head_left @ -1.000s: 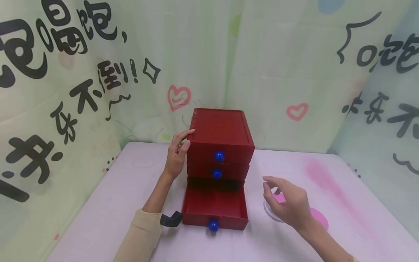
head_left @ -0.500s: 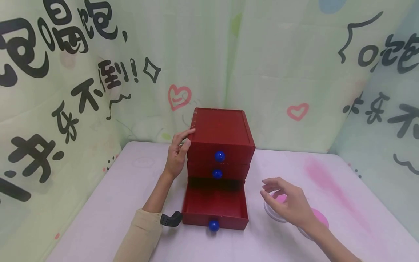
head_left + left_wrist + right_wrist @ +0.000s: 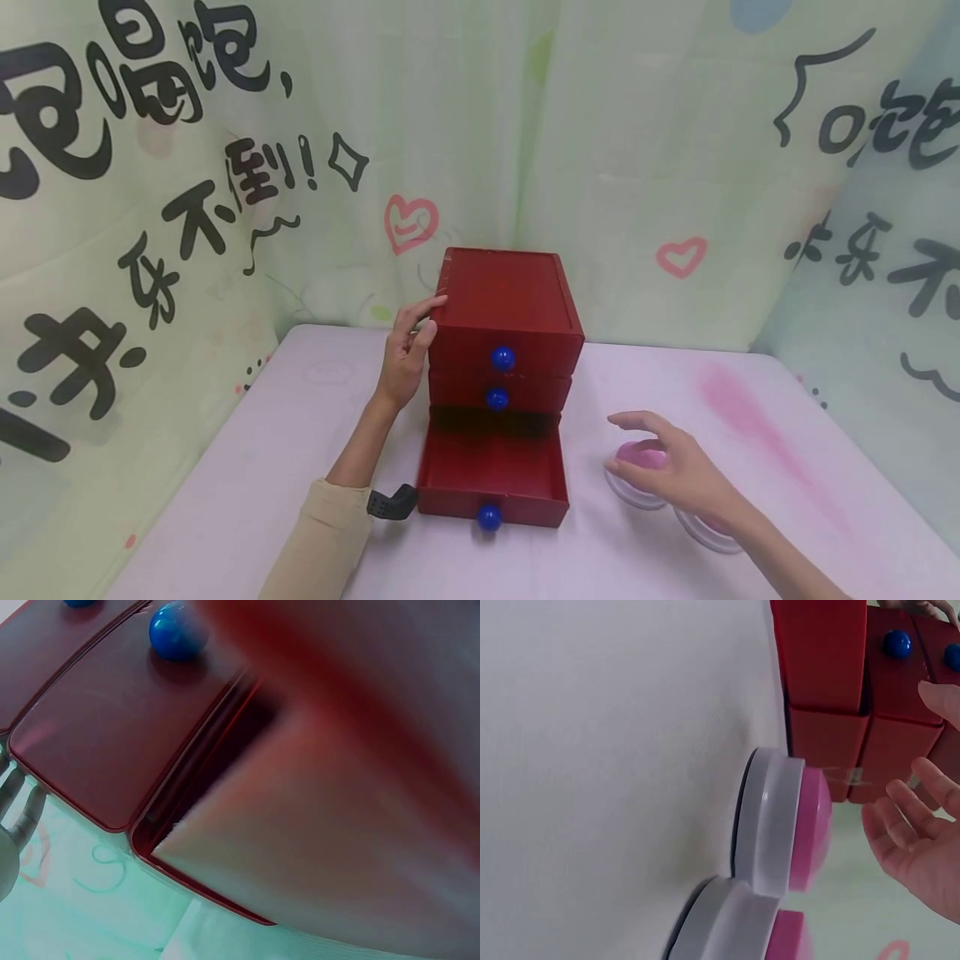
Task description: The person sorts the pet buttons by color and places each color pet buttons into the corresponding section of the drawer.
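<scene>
A red drawer cabinet [image 3: 512, 292] with blue knobs stands mid-table; its bottom drawer [image 3: 491, 467] is pulled out and holds nothing visible. My left hand [image 3: 402, 358] touches the cabinet's upper left side, and in the left wrist view its fingers [image 3: 28, 814] lie extended along that side. To the cabinet's right sit two round push buttons, with pink domes on pale bases; the nearer-to-cabinet button [image 3: 769, 825] adjoins the other button [image 3: 727, 922]. Above them hovers my right hand [image 3: 678, 471], thumb and fingers spread apart with nothing between them.
A black strap-like piece [image 3: 392, 502] juts from the left wrist beside the open drawer. The pale tabletop [image 3: 330, 375] carries a pink smear at the right. Printed curtains [image 3: 615, 167] hang behind and on both sides.
My right hand has shifted slightly right and down, and its thumb and fingers have spread. The forearm now covers most of the second button's dome. My left hand stays put on the cabinet.
</scene>
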Available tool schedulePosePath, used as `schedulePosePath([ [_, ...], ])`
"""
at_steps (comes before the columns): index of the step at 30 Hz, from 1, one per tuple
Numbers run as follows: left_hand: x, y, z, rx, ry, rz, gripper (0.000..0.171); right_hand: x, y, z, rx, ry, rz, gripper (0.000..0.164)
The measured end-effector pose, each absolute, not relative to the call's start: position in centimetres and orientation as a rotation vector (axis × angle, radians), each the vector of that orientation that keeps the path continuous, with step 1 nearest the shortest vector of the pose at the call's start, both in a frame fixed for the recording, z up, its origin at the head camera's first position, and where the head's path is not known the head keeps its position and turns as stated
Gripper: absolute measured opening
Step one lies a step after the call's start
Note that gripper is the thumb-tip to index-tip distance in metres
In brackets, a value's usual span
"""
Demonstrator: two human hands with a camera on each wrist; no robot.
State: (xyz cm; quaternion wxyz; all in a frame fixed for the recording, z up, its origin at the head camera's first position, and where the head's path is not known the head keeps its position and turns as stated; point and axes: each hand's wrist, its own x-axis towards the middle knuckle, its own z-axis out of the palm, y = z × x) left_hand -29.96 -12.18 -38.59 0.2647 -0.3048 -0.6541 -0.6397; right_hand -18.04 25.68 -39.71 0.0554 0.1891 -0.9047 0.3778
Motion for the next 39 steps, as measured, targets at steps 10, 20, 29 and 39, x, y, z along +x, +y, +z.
schedulePosePath([
  [10, -30.0, -12.1, -38.6, -0.799, -1.777, -1.748, 0.042, -19.2, 26.9, -40.8, 0.785, -2.703, 0.932, 0.064],
  [20, -30.0, -12.2, -38.7, -0.825, -1.765, -1.733, 0.042, -19.7, 28.1, -41.2, 0.812, -2.797, 0.857, 0.072],
  [29, -30.1, -12.2, -38.7, -0.817, -1.773, -1.721, 0.043, -20.1, 28.5, -41.5, 0.853, -2.959, 0.813, 0.077],
  [39, -30.0, -12.2, -38.7, -0.829, -1.757, -1.733, 0.043, -20.2, 28.2, -41.9, 0.827, -2.953, 0.749, 0.069],
])
